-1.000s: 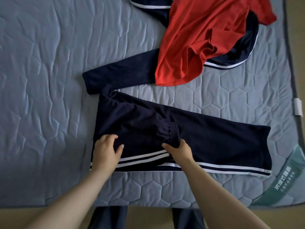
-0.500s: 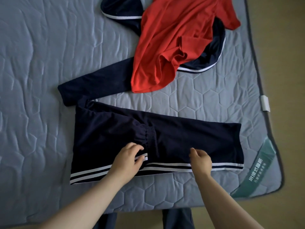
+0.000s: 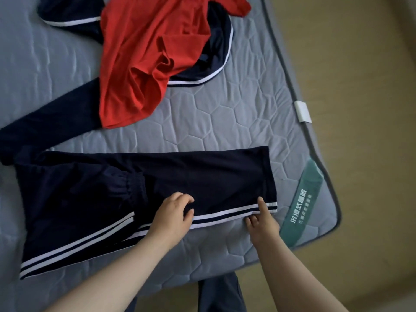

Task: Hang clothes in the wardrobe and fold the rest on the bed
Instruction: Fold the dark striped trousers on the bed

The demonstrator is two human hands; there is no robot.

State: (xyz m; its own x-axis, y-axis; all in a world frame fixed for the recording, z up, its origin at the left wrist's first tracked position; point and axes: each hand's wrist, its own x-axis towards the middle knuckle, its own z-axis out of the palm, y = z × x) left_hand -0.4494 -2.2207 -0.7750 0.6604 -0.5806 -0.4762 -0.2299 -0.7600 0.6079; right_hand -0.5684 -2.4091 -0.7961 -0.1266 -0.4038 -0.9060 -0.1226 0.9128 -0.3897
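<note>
Tan floor (image 3: 360, 64) lies at right, near a white tag (image 3: 303, 111) and green label (image 3: 307, 200).

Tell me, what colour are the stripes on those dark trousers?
White: two stripes run along the navy trousers, clearest in the head view.

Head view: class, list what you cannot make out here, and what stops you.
All in the head view:
1. Navy striped top: mostly hidden under the red T-shirt; cut off by the upper edge.
2. Green mattress label: print too small to read.
3. Left hand on the navy striped trousers: its own back hides whether it grips cloth.
</note>
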